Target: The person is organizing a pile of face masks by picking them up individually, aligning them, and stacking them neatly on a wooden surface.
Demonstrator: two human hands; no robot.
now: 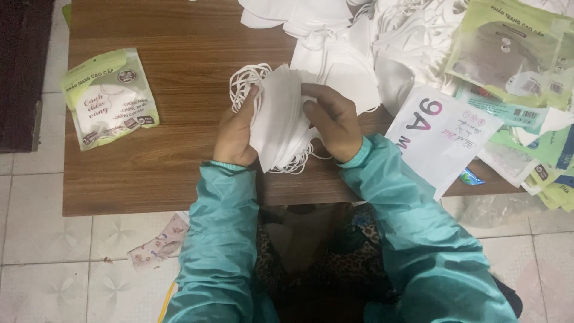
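You're squaring up a stack of white masks (281,119) between both hands: left hand (236,134) clamps one side, right hand (332,119) the other. A sealed pouch (109,97) lies well left of your grip; next comes bagging, so keep the stack tight.

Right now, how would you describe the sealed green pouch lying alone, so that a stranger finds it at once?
Start at the wooden table and look to its left end, away from the mask pile. There lies the green pouch, flat, to the left of the left hand. Unlike the pouches heaped at the right, it lies alone on bare wood.
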